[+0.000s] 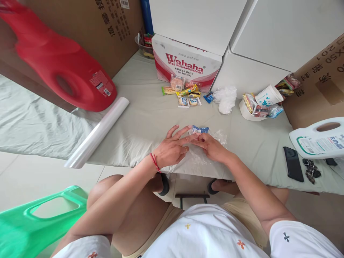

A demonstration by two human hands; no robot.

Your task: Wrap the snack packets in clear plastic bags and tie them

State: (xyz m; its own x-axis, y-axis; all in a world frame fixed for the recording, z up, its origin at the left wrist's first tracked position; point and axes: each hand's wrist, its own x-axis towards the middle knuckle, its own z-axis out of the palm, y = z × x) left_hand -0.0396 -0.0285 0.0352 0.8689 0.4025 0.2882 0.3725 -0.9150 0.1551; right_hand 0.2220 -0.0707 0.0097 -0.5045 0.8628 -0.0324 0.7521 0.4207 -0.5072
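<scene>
Over the near edge of the covered table, my two hands meet at the fingertips. The back of my left hand [173, 148] faces up; its outer fingers stretch out, while the index finger and thumb curl together. My right hand [213, 147] has its thumb and fingers pressed in a pinch beside the left fingertips. Whatever either hand pinches is too small to make out. Thin clear plastic film [201, 157] lies below and between them, crumpled on the right past my right hand. Just beyond the fingers is a small blue snack packet [200, 129].
Wrapped snacks [189, 93] sit before a Wahaha water carton [188, 64]. Crumpled clear plastic [225, 99] and a white snack bowl [251, 114] are farther right. A film roll [98, 132] and red jug [67, 68] stand left; a white jug [319, 139], phone [292, 164] and keys [311, 170] lie right.
</scene>
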